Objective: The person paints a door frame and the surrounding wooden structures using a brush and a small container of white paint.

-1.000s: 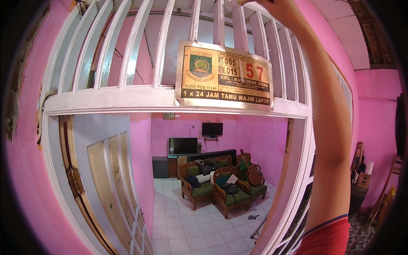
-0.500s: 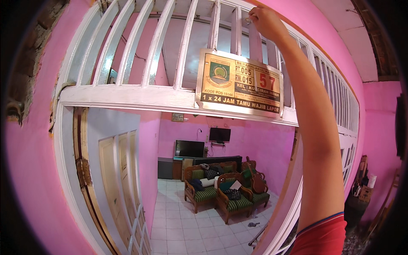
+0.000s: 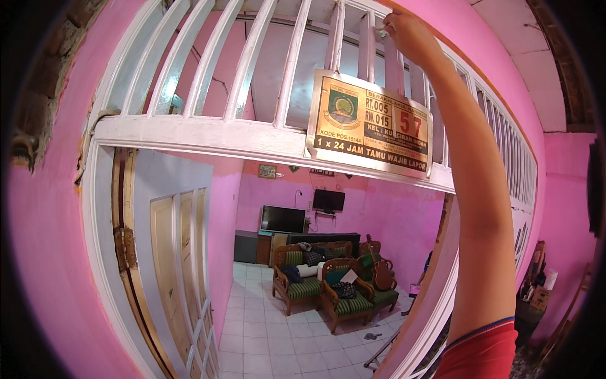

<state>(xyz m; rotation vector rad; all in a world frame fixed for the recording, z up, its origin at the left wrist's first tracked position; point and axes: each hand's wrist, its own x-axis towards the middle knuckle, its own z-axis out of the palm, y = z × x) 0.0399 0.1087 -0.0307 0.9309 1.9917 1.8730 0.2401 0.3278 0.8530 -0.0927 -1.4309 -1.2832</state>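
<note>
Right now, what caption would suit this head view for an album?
A raised right hand touches the top of the white slatted transom above a gold house plaque.

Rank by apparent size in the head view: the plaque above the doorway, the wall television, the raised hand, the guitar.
1. plaque, nearest and largest.
2. right hand, also close.
3. and 4. television and guitar: similar, both far inside; unsure.

The white wooden slat (image 3: 392, 63) stands upright in the grille over the doorway, behind the plaque's upper right corner.
</note>
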